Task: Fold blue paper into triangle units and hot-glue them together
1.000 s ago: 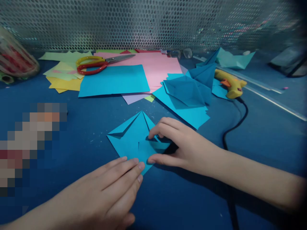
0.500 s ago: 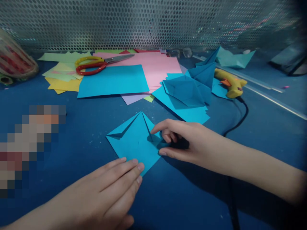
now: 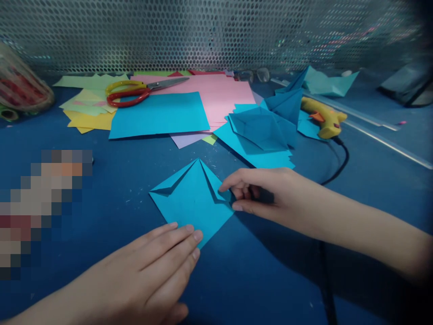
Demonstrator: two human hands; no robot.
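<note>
A bright blue square of origami paper [image 3: 189,205] lies on the blue table, turned as a diamond with one corner pointing away from me. Two narrow flaps are folded in along its upper edges, the left and right ones both slightly raised. My left hand [image 3: 162,266] rests flat over the near corner, fingers stretched out, and hides that corner. At the right corner, my right hand [image 3: 260,194] has its index fingertip on the right flap and its thumb beside the paper's edge. Its index finger and thumb are apart, with the other fingers curled.
Behind lie red-and-yellow scissors [image 3: 131,92], a blue sheet [image 3: 158,115] and pink paper [image 3: 223,97]. Folded blue paper pieces [image 3: 260,128] and a yellow glue gun [image 3: 326,117] with a black cord are at right. A jar [image 3: 23,81] stands left, near a pixelated patch.
My right hand has slid slightly right along the flap towards the paper's right corner, showing more of the flap. My left hand stays in place.
</note>
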